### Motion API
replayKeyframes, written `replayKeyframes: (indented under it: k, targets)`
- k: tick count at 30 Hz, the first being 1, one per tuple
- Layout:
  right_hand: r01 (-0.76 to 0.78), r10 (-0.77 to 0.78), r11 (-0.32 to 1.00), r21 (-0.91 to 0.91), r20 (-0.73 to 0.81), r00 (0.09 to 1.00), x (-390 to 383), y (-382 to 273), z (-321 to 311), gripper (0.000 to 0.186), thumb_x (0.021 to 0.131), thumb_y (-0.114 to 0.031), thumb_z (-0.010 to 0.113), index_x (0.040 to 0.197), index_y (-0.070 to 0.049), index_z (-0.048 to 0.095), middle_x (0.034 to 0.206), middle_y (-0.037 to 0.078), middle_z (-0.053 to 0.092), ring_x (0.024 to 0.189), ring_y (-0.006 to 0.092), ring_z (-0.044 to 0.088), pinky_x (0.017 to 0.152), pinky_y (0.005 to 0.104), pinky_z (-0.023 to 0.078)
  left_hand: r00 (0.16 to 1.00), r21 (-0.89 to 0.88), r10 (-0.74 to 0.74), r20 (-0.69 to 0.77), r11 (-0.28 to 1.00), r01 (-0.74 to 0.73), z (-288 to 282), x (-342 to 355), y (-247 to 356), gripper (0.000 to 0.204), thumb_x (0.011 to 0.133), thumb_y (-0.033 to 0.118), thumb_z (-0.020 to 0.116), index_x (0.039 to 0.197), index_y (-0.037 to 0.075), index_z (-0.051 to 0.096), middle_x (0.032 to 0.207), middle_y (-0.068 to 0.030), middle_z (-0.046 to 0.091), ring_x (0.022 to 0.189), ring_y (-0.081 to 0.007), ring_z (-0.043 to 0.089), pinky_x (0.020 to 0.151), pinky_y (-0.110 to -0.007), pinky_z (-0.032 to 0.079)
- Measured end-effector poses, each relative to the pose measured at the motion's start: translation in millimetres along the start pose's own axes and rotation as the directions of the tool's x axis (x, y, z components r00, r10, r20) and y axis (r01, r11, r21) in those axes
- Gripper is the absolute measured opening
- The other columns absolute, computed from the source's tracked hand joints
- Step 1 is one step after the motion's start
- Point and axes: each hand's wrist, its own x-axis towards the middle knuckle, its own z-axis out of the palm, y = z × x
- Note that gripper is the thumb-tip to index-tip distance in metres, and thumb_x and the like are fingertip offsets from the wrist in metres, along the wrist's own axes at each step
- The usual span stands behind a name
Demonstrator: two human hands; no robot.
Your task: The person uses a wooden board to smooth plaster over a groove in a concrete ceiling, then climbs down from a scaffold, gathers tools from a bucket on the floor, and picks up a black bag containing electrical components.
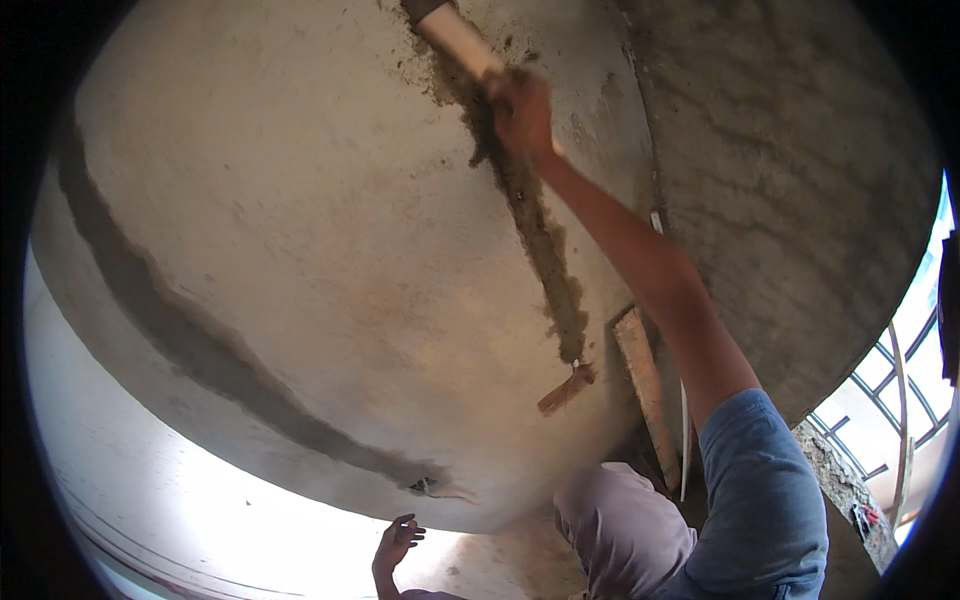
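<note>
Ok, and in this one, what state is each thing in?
Right hand: closed around the pale tool
Pale tool: held, motion-blurred
Left hand: nothing visible in it, fingers partly curled
Middle strip: dark, rough-edged
Left strip: dark grey, smoother-edged
Brown piece: tilted, at the middle strip's lower end
Wooden board: slanted

The plastered wall (330,230) carries a rough, dark mortar strip (549,270) and a smoother grey band (182,328); a reddish-brown piece (565,391) sits at the strip's lower end.
</note>
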Motion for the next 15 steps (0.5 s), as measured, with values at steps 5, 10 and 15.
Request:
replayKeyframes:
  k: [5,10,15]
  targets:
    - [0.248,-0.249,0.967,0.051,0.373,0.894,-118,-34,-40,0.056,0.079,-0.001,0.059,0.133,-0.017,0.054,0.128,0.018,0.048,0.118,0.0358,0.045,0.098,0.0489,0.037,1.000,-0.027,-0.014,-0.006,1.000,0.014,-1,-7,1,0.050,0.099,0.036,0.050,0.134,0.002,0.042,0.108,-0.0187,0.066,0.097,-0.0255,0.066,0.082,-0.036,0.052]
    - [0.134,-0.133,0.991,-0.008,0.101,0.986,26,-19,-9,0.036,0.081,-0.004,0.059,0.116,-0.012,0.066,0.125,0.017,0.052,0.114,0.0381,0.046,0.099,0.0463,0.037,0.999,0.005,0.015,0.041,1.000,-0.016,0,11,-7,0.051,0.099,0.036,0.051,0.134,0.001,0.042,0.104,-0.0178,0.068,0.094,-0.0243,0.067,0.080,-0.035,0.053]
    - [0.193,-0.192,0.981,0.002,0.089,0.977,32,-30,-2,0.038,0.081,-0.003,0.059,0.118,-0.012,0.064,0.125,0.016,0.052,0.115,0.0355,0.047,0.100,0.0460,0.037,1.000,-0.044,0.002,0.000,0.999,-0.002,-6,-3,-8,0.051,0.099,0.037,0.051,0.134,0.000,0.043,0.103,-0.0174,0.068,0.092,-0.0238,0.067,0.079,-0.035,0.053]
